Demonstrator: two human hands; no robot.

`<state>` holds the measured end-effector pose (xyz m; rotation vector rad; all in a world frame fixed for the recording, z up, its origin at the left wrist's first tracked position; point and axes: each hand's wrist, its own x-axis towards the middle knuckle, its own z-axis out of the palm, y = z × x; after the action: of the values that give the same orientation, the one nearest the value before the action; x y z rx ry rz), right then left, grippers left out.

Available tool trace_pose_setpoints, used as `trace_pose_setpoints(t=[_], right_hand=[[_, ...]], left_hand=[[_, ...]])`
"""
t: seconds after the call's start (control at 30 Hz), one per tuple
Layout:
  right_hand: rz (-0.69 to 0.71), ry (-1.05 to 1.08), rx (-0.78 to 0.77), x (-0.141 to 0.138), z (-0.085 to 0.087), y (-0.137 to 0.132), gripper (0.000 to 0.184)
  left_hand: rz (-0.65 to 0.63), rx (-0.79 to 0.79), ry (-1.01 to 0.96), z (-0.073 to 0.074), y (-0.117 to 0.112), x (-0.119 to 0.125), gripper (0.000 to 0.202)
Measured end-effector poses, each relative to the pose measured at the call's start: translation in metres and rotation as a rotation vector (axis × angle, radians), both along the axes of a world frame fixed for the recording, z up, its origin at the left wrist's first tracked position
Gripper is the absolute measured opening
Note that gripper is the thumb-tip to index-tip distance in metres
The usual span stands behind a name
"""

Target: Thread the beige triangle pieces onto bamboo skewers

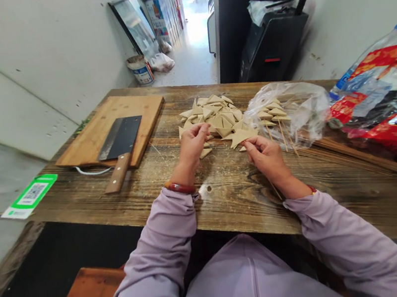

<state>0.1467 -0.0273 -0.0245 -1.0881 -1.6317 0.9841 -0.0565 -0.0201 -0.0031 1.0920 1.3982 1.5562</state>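
The right hand (268, 160) hides part of a thin skewer (275, 190). The right edge cuts off red packaging (388, 137); at upper centre, glare blurs the view through the doorway (194, 1).

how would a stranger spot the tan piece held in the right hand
On the wooden table, straight ahead, lies a heap of tan triangular pieces. At the heap's near right edge is the right hand, a thin stick showing below it. The tan piece is at its fingertips, held, while its heaped neighbours lie loose.
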Motion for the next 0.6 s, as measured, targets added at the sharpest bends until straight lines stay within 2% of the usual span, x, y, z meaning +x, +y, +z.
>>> trace_pose_setpoints(t=[0.07,0.17,0.23,0.33,0.47,0.6], right_hand=[[-0.009,0.05,-0.021,0.001,0.0,0.003,0.026],[-0.028,0.101,-0.039,0.002,0.001,0.008,0.027],[-0.035,0.106,-0.034,0.002,0.001,0.01,0.027],[-0.045,0.11,-0.016,0.003,0.002,0.012,0.027],[-0.054,0.113,0.007,0.004,0.002,0.013,0.028],[-0.049,0.11,0.013,0.004,0.003,0.013,0.028]], left_hand=[[0.068,0.03,0.21,-0.007,0.007,-0.009,0.021],[0.093,0.039,0.687,-0.017,0.014,-0.01,0.019],[0.093,0.026,0.949,-0.018,0.016,-0.004,0.024],[0.073,0.041,1.244,-0.011,0.022,0.008,0.028],[-0.048,0.083,1.511,-0.002,0.031,0.022,0.026],[-0.055,0.059,1.564,-0.003,0.033,0.026,0.03]])
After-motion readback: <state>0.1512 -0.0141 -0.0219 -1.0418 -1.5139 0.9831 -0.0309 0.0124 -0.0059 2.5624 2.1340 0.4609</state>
